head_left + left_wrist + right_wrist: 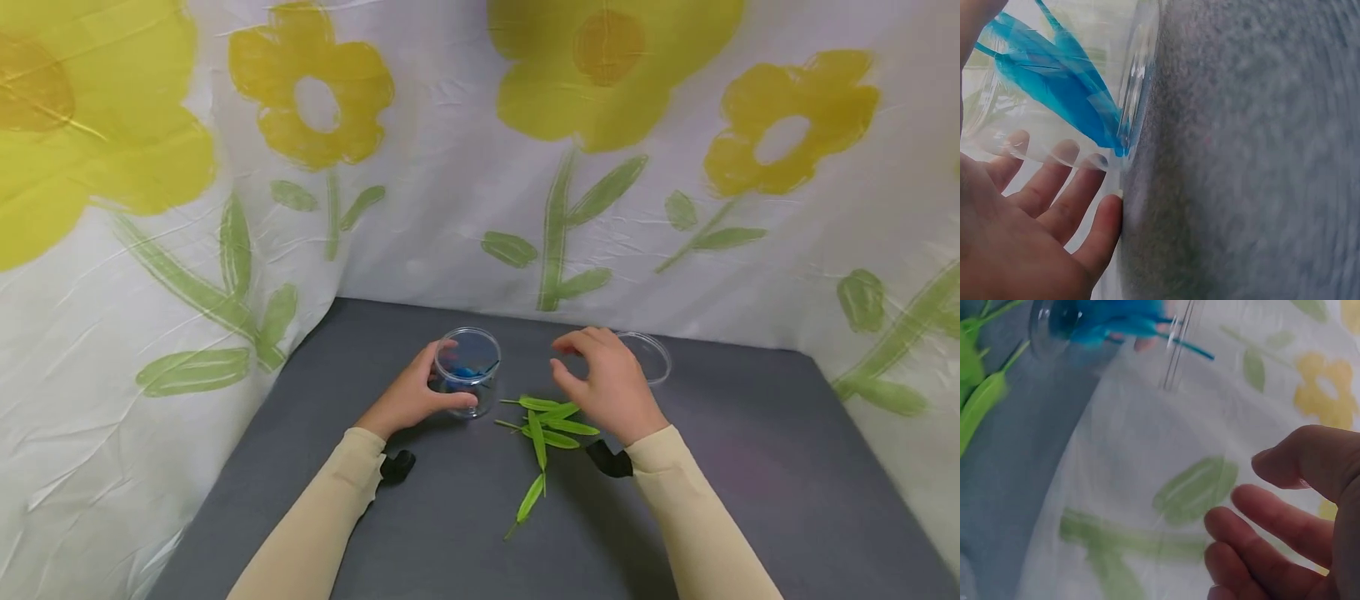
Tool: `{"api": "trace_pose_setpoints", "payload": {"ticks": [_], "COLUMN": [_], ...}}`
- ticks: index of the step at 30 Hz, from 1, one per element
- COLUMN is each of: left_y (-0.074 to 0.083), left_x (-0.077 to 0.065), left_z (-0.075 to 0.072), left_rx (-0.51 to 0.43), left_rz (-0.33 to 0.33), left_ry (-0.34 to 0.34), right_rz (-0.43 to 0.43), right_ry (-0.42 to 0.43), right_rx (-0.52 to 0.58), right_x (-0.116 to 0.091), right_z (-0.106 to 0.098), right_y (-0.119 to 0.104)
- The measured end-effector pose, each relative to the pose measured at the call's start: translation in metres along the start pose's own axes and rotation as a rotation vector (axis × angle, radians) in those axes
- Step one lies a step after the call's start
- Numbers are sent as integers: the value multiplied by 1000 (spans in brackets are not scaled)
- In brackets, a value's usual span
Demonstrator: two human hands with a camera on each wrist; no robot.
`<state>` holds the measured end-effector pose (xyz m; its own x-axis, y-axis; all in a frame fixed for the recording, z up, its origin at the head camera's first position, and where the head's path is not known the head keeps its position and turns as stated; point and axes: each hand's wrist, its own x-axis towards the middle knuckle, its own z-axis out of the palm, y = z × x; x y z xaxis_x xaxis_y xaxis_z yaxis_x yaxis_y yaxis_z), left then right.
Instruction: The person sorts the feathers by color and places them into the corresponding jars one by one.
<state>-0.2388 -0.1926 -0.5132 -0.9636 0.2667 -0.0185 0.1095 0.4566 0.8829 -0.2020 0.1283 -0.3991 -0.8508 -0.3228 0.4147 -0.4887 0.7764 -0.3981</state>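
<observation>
A clear, lidless jar (483,402) stands on the grey table, with my left hand (411,393) holding it from the left side. Thumb in front, fingers behind, the hand curves round its wall. Inside lie blue leaf-shaped pieces (1060,81) with thin stems; one stem pokes past the rim in the right wrist view. My right hand (609,385) hovers right of the jar, fingers loosely bent and apart, with nothing between them. Below and left of it, several green artificial leaves (551,437) with stems lie in a loose pile.
A round clear lid (657,357) lies behind the right hand, partly hidden by it. One green leaf (530,498) lies nearer the front than the others. A white cloth with printed yellow flowers (442,208) hangs round the back and sides of the table.
</observation>
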Motion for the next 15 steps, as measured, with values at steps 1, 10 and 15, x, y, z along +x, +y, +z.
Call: {"api": "trace_pose_setpoints", "payload": {"ticks": [1, 10, 15], "left_y": [1, 9, 13], "left_x": [1, 0, -5], "left_z": [1, 2, 0], "left_rx": [7, 99, 129], "left_rz": [5, -6, -23], "left_ry": [1, -1, -1], "right_rz": [17, 124, 212], "right_ry": [17, 237, 356], "right_rx": [10, 72, 142], "right_x": [-4, -44, -55], "right_z": [-2, -14, -21], "right_y": [6, 58, 85]}}
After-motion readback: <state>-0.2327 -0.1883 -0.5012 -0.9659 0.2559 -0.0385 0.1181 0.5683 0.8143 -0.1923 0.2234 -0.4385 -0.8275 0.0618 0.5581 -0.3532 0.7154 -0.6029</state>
